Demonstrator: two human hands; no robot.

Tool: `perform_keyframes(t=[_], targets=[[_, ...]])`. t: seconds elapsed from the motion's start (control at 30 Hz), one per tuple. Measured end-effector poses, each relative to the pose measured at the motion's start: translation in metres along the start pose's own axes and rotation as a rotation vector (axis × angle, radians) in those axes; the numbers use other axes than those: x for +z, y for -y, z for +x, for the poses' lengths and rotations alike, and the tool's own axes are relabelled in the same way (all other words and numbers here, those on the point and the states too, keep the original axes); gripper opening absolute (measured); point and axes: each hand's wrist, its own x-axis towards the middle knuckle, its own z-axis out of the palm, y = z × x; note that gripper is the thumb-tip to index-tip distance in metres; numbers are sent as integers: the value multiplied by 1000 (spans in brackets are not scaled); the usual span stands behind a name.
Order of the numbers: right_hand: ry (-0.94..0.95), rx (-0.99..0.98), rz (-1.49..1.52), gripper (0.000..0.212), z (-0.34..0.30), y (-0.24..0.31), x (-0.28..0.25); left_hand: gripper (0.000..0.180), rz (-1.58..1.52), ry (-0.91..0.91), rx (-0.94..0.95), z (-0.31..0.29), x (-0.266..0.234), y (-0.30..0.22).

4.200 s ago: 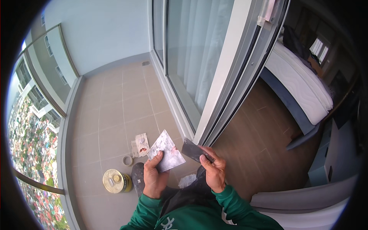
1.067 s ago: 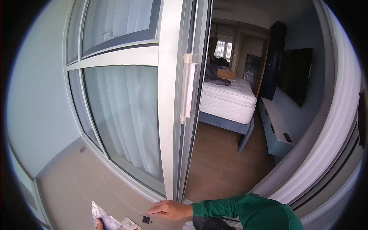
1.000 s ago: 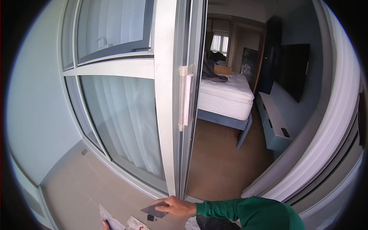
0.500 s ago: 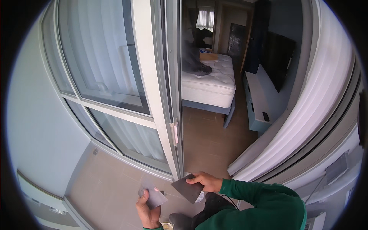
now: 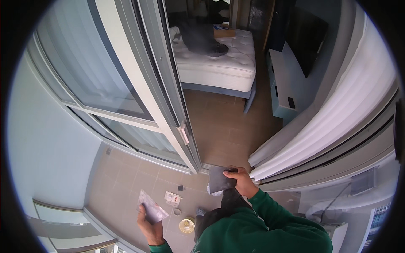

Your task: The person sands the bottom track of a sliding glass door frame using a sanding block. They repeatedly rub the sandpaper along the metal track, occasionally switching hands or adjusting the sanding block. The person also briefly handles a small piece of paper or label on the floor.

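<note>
Wider apart now — left hand [image 5: 150, 227] grips pale plate [image 5: 153, 209], lower left; right hand [image 5: 244, 181] pinches dark plate [image 5: 220, 179], lower centre — plates separate.

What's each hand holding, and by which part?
Left hand: a pale flat piece, by its left edge. Right hand: a dark flat piece, by its right edge.

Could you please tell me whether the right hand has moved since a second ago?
Yes, the right hand has moved rightward relative to the door frame's foot.

Green top [image 5: 240, 234] with long green sleeves [image 5: 276, 206], and dark trousers [image 5: 214, 216]
</note>
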Motion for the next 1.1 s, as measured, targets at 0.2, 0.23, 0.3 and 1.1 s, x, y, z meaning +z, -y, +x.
perform_keyframes(t=[0.2, 0.23, 0.3, 1.1], targets=[[214, -13, -370, 26, 54, 24, 17, 33, 72, -40, 59, 5, 46, 17], [259, -110, -483, 38, 65, 26, 20, 33, 77, -63, 79, 6, 49, 22], [329, -213, -526, 45, 91, 21, 16, 34, 48, -141, 104, 9, 66, 38], [491, -126, -594, 53, 239, -88, -26, 23, 1042, -591, 290, -1, 179, 122]])
